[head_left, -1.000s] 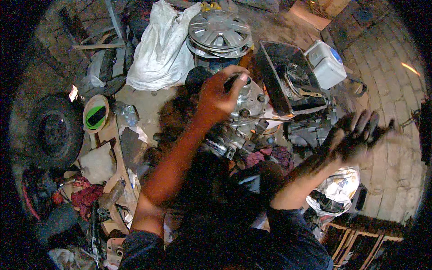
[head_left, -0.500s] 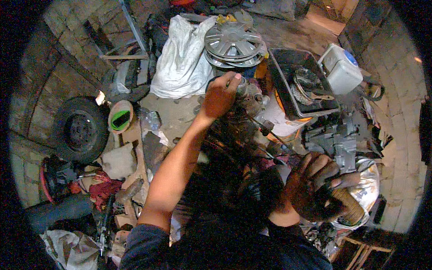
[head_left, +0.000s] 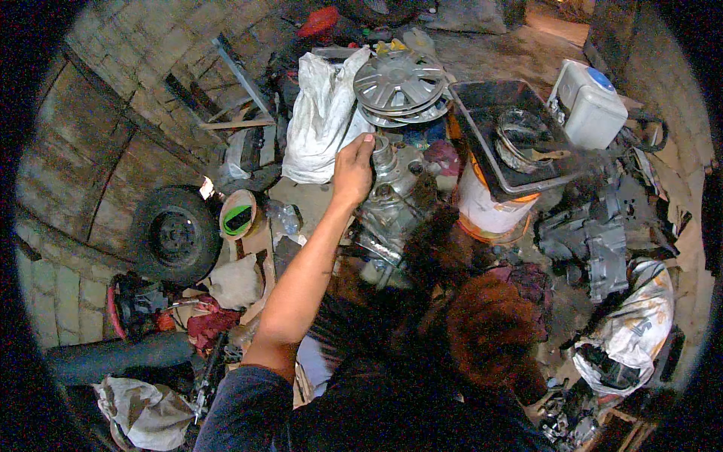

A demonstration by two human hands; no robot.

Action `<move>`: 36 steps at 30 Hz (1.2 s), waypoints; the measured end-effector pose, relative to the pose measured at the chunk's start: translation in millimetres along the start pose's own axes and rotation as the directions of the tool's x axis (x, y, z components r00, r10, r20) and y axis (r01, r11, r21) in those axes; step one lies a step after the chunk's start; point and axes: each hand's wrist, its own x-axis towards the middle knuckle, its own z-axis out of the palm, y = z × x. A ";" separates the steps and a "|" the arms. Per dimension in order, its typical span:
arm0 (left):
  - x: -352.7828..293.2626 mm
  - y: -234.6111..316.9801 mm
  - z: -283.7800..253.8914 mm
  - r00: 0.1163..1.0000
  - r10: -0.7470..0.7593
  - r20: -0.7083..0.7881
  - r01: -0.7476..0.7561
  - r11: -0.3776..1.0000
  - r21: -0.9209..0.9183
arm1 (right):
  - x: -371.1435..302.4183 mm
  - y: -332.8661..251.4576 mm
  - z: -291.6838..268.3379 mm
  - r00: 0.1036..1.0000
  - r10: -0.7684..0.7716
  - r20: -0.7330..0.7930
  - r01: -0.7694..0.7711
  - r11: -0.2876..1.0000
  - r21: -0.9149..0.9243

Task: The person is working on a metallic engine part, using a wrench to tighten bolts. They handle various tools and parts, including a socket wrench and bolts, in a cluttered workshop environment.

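A grey cast-metal mechanical part (head_left: 388,200), with a round neck at its far end, stands on the floor in front of me. My left hand (head_left: 354,172) is closed against the left side of that neck, thumb at the top. My right hand (head_left: 437,237) is a dark, blurred shape close to the right side of the metal part. Shadow and motion hide its fingers and anything in them. The near end of the part runs into shadow.
Beyond lie a white sack (head_left: 320,128) and stacked wheel covers (head_left: 399,83). At right, a black tray (head_left: 471,135) rests on a white bucket (head_left: 489,203), beside a grey jerrycan (head_left: 587,109). A tyre (head_left: 143,233) and a bowl (head_left: 256,207) are at left.
My right hand has swung from the lower right inward to the metal part. My left hand has shifted from the top of the neck to its left side. The view has also shifted.
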 end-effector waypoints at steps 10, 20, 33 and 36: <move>0.1 -0.4 0.6 1.000 0.007 0.020 -0.008 0.999 0.039 | 24.1 -11.4 0.0 0.834 -0.082 0.546 0.125 0.991 -0.041; 6.9 1.7 -2.8 0.996 0.018 0.089 -0.017 1.000 -0.013 | 71.2 8.3 -0.7 0.297 -0.213 0.931 0.159 0.972 0.172; 9.2 8.0 -16.4 0.964 0.017 0.264 0.016 0.993 -0.121 | 74.4 22.4 2.0 -0.076 -0.299 0.951 0.220 0.926 0.308; 4.5 4.0 -20.2 0.953 0.040 0.300 0.017 0.983 -0.185 | 62.2 23.1 2.9 -0.193 -0.274 0.942 0.294 0.900 0.322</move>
